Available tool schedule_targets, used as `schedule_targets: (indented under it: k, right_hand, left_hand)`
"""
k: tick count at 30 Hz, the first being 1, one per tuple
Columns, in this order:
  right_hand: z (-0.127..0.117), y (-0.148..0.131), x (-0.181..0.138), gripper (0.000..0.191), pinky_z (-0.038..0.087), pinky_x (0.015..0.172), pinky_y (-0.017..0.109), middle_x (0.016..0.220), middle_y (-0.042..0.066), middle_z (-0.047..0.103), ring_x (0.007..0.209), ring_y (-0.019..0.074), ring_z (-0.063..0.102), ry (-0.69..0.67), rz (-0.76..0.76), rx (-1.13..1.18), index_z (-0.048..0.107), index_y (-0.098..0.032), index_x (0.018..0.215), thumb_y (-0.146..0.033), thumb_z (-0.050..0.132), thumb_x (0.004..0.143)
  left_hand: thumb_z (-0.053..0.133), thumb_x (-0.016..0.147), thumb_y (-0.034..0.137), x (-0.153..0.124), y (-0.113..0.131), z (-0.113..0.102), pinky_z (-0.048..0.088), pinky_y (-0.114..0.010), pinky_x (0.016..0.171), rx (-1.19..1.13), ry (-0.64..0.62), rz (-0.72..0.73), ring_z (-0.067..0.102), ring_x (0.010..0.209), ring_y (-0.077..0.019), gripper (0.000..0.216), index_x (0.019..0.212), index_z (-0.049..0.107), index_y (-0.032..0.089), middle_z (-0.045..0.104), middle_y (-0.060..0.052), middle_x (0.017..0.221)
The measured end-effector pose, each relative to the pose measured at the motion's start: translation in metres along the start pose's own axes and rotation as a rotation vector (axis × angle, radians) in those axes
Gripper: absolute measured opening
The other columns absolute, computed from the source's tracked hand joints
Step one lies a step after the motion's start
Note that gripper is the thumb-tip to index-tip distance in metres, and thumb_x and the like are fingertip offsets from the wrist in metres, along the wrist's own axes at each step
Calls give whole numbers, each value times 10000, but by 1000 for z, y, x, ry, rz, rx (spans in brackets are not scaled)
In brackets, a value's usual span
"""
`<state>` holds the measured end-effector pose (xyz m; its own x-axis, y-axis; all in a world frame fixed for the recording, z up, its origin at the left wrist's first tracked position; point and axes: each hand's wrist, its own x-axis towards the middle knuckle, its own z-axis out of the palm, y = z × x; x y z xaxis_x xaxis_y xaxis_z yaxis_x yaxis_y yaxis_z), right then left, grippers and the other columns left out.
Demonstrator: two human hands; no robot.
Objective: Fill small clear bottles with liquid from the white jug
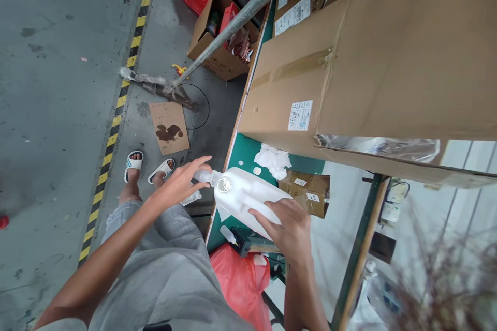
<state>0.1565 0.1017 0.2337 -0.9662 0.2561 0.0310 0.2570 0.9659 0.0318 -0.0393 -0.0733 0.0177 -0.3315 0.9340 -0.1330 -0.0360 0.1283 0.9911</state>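
Note:
My right hand (pixel 287 222) is closed on a white plastic jug (pixel 246 194), which lies tilted over the green table. A round silver disc shows near the jug's left end. My left hand (pixel 180 181) has its thumb and fingers around a small translucent plastic bottle (pixel 202 176), right at that end of the jug. Whether the two openings touch, I cannot tell. Below the jug, a small white bottle (pixel 228 235) lies on the table by a black box (pixel 241 242). Crumpled white tissue (pixel 273 160) lies beyond the jug.
Large cardboard boxes (pixel 287 88) occupy the table's far part, with a small carton (pixel 310 186) nearby. A metal pole (pixel 233 26) slants over the floor from its stand. A red bag (pixel 243 279) hangs low beside me. An open carton (pixel 217 57) stands on the floor.

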Motion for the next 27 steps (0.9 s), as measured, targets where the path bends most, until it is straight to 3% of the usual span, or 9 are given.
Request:
schedule_targets:
  k: [27]
  right_hand:
    - [7,-19,13,439,537,645,346,669,15,688,597,182,645,-13,-57,-67,748,-199,847,-533,718,1130]
  left_hand:
    - [761,1057,238,-8,-16,-8,595,-399,1206,-20,17,8,776,1424,-283,724,1716,462,268,848,-88,1461]
